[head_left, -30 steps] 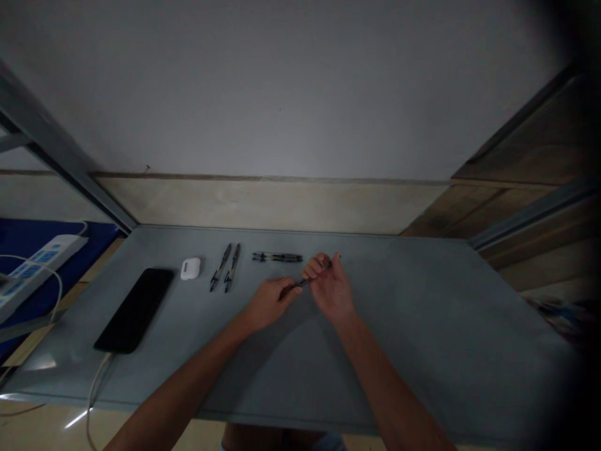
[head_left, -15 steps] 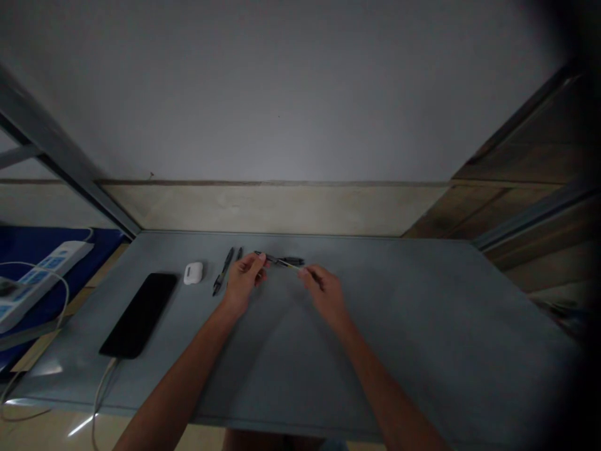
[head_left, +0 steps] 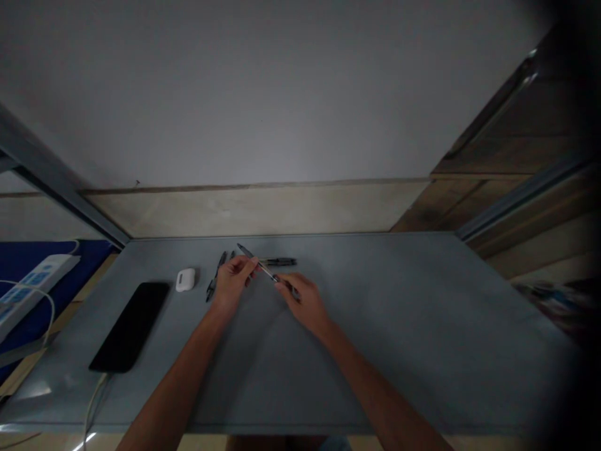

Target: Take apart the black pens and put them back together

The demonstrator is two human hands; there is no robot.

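A dark pen [head_left: 267,271] slants between my two hands over the grey tabletop. My left hand [head_left: 231,283] pinches its upper part, and the dark end sticks out past the fingertips. Lower down, my right hand [head_left: 304,302] grips a dark part of the same pen. A slim, pale stretch shows between the two grips; whether the parts are joined is too small to tell. Just behind the hands lies another dark pen [head_left: 284,261], pointing sideways. Beside my left hand rests a pen [head_left: 216,275], with one more partly hidden behind that hand.
On the left of the grey table [head_left: 399,326] lie a black phone [head_left: 131,327] with a cable [head_left: 92,401] and a white earbud case [head_left: 185,279]. A white power strip [head_left: 35,288] sits on a blue surface beyond the left edge. A wall rises behind the table.
My right hand has moved in closer to my left and now holds a dark part instead of the thin, yellowish end. The pen tilts more steeply. The view has shifted slightly.
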